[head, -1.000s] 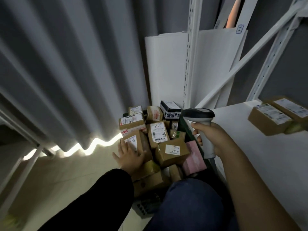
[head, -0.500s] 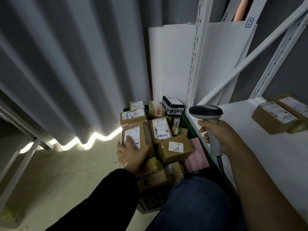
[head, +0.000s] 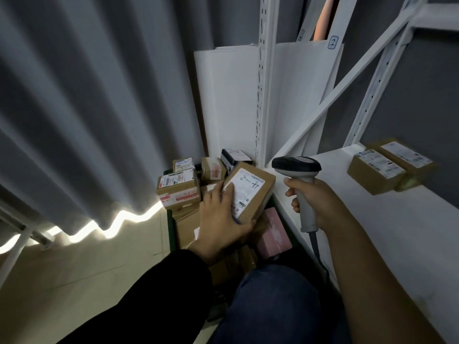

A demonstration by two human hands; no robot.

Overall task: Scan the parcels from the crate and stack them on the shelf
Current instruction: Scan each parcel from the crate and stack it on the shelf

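The left hand [head: 221, 219] grips a brown box [head: 260, 184]. Its fingers spread over the near part of the white label [head: 248, 192] and its thumb hooks the near edge. The box is tilted with the label up and held clear of the pile beneath the hand. Just right of it, the right hand [head: 318, 204] is wrapped round the handle of the scanner [head: 296, 167], whose head sits close beside the box's far corner. Whether a beam falls on the label cannot be told.

Below and beyond the left hand, the crate [head: 170, 227] holds many parcels [head: 177, 187]. There are labelled brown ones just past the fingertips, a pink parcel [head: 273, 234] under the held box, and more back toward the knee [head: 273, 294]. Further right of the right hand, the shelf [head: 397, 239] carries two boxes [head: 375, 173] lying side by side and touching, well apart from the hand.

The task looks to be at an early stage. Two boxes are shelved and a third is out of the crate, apparently at its scan. It has yet to go onto the shelf, and most of the load remains in the crate.
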